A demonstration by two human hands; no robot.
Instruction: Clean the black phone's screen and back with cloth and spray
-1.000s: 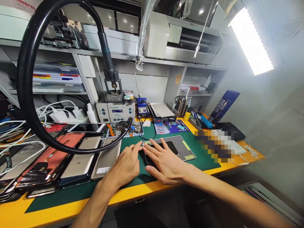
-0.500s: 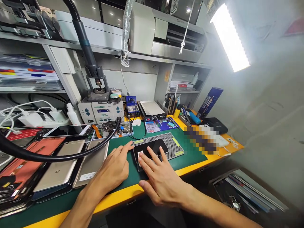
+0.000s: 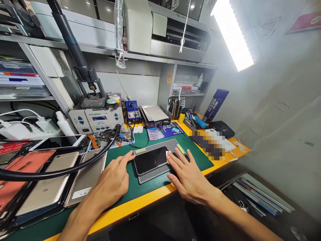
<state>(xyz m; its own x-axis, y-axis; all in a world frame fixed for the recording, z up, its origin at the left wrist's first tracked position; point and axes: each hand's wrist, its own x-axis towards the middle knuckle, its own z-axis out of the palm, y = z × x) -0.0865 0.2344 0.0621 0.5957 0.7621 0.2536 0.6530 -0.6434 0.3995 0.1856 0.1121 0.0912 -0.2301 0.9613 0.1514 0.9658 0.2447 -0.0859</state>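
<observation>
A black smartphone (image 3: 150, 161) lies screen up on a grey perforated mat (image 3: 157, 173) with yellow-green strips. With its index finger stretched out, my left hand (image 3: 114, 179) touches the phone's left end; its other fingers are partly curled and it grips nothing. My right hand (image 3: 187, 174) rests over the phone's right end, fingers stretched and spread, thumb apart. Under its index fingertip a small white wipe (image 3: 168, 157) is pressed on the glass. The hand hides the phone's right end and part of the mat.
Several phones and phone parts (image 3: 47, 182) lie at the left, crossed by a black hose (image 3: 82, 165). Behind stand a grey rework station (image 3: 97, 118), a blue soldering station (image 3: 132, 112) and a parts tray (image 3: 110, 139). The yellow table edge (image 3: 140, 205) runs in front.
My right hand has moved right along the phone with the white wipe, uncovering the phone's left and middle. My left fingertip stays at the left end. The whole view has shifted slightly.
</observation>
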